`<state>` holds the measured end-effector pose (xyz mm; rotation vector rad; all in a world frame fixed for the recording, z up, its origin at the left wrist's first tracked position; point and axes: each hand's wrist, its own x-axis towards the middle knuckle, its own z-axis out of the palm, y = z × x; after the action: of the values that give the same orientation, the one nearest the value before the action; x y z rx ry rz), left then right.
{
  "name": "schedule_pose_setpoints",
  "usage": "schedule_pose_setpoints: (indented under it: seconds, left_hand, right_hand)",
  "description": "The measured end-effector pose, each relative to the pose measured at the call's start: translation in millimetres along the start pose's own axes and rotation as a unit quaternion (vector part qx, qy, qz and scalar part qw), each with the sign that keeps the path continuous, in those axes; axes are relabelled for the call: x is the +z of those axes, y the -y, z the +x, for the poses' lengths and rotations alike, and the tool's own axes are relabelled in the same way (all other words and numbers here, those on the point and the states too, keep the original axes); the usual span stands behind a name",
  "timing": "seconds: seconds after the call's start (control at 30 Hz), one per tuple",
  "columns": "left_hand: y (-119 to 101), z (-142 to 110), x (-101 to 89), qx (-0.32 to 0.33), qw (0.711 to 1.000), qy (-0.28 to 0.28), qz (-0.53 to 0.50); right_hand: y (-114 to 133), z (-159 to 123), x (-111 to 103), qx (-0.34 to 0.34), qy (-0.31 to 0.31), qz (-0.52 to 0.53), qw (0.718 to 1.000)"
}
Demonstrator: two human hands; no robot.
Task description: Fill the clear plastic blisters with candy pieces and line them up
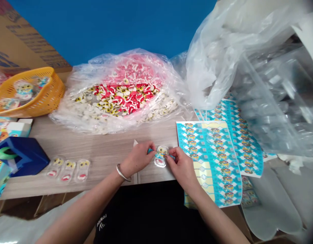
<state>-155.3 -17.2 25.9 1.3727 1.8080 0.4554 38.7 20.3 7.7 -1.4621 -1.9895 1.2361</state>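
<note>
Wooden desk (100, 145) runs beneath both hands. The left hand (137, 159) and right hand (183, 167) pinch a clear blister (160, 162) between them, each grip closed on its edge, with a blue card (150, 150) across it. 3 filled blisters (67, 171) lie well left of the left grip, printed blue sheets (209, 162) just right of the right grip, and a gummy-filled bag (115, 98) beyond both grips.

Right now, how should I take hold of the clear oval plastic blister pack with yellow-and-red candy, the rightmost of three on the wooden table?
Probably pinch the flat clear rim of the clear oval plastic blister pack at its right edge, coming from the right: it lies flat, domes up, and another pack sits close on its left.
</note>
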Motion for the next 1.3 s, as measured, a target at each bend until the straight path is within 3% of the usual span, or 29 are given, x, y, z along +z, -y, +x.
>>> schedule_pose_setpoints:
  seconds: [0.33, 0.53, 0.6, 0.7, 0.8, 0.87, 0.93, 1.0, 1.07, 1.13, 1.2, 1.3]
  left_hand:
    - [1, 2, 10.6, -0.014, 0.999, 0.003, 0.036]
    - [-11, -1, 8.8, -0.053, 0.984, -0.003, 0.167]
    - [-12, -15, 8.3, -0.081, 0.972, -0.012, 0.219]
    - [-1, -58, 13.3, -0.128, 0.965, -0.022, 0.228]
    - [25, -113, 27.5, -0.206, 0.968, -0.033, 0.139]
    - [40, -142, 41.4, -0.280, 0.959, -0.041, -0.004]
    - [49, -156, 56.5, -0.334, 0.909, -0.066, -0.239]
    - [48, -155, 69.6, -0.343, 0.815, -0.100, -0.456]
    - [42, -147, 78.4, -0.341, 0.741, -0.130, -0.563]
    - [33, -141, 82.6, -0.344, 0.713, -0.153, -0.592]
    - [26, -141, 82.8, -0.330, 0.702, -0.178, -0.605]
    - [20, -143, 75.9, -0.281, 0.701, -0.190, -0.627]
  right_hand:
    - [-12, 5, 1, 0.000, 0.037, -0.044, 0.998]
    - [-8, 12, -2, -0.026, 0.085, -0.094, 0.992]
    - [-3, 9, -1, -0.029, 0.111, -0.096, 0.989]
    - [6, -4, 9, -0.045, 0.158, -0.083, 0.983]
    - [17, -19, 24, -0.047, 0.214, -0.091, 0.971]
    - [23, -25, 32, -0.036, 0.247, -0.106, 0.962]
    - [28, -29, 38, -0.034, 0.272, -0.114, 0.955]
    - [31, -31, 42, -0.041, 0.293, -0.117, 0.948]
    - [32, -33, 45, -0.053, 0.306, -0.117, 0.943]
    - [30, -36, 47, -0.062, 0.308, -0.105, 0.943]
    - [27, -38, 46, -0.051, 0.305, -0.068, 0.949]
    - [20, -37, 36, 0.040, 0.323, 0.059, 0.944]
